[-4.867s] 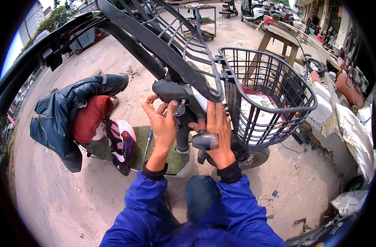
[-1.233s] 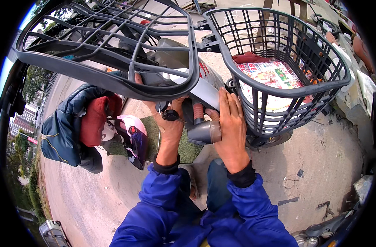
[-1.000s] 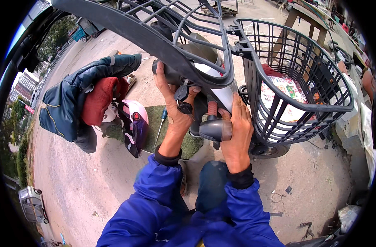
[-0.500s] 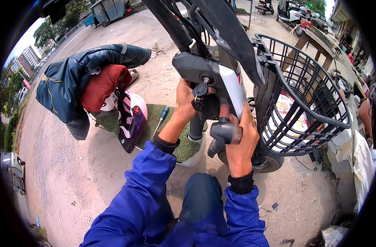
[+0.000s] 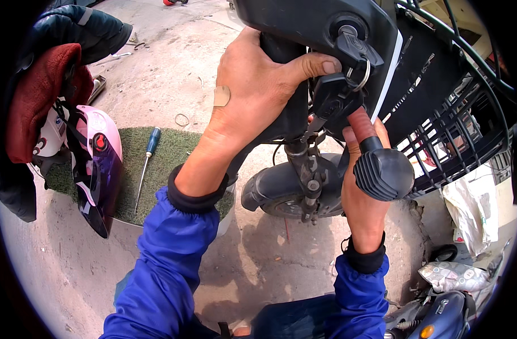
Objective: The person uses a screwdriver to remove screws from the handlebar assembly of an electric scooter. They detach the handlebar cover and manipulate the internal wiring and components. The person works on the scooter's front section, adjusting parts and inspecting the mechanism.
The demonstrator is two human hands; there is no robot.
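A black scooter front cover (image 5: pixel 309 20) with a key lock and a white edge fills the upper middle. My left hand (image 5: pixel 252 93) grips its lower side, with a patch on the back of the hand. Its thumb lies forward near the key (image 5: pixel 351 45), and the other fingers are hidden behind. From the key hangs a ring with a black fob (image 5: pixel 329 96). Against the cover's lower right side is my right hand (image 5: pixel 363 198), its fingers partly hidden. In front of it sticks out a black ribbed lamp-like part (image 5: pixel 385 175) on a red stem (image 5: pixel 361 121).
A screwdriver (image 5: pixel 147 161) lies on the green-mat footboard (image 5: pixel 173 150). Left of it are a pink helmet (image 5: pixel 103 133), a red cloth (image 5: pixel 40 107) and a dark jacket (image 5: pixel 100 34). The front wheel (image 5: pixel 286 209) stands below the cover. A black basket (image 5: pixel 428 107) is at right.
My view has come closer and lower, so the cover and hands look larger and higher. Both hands stay on the cover; the front wheel and fork now show beneath it.
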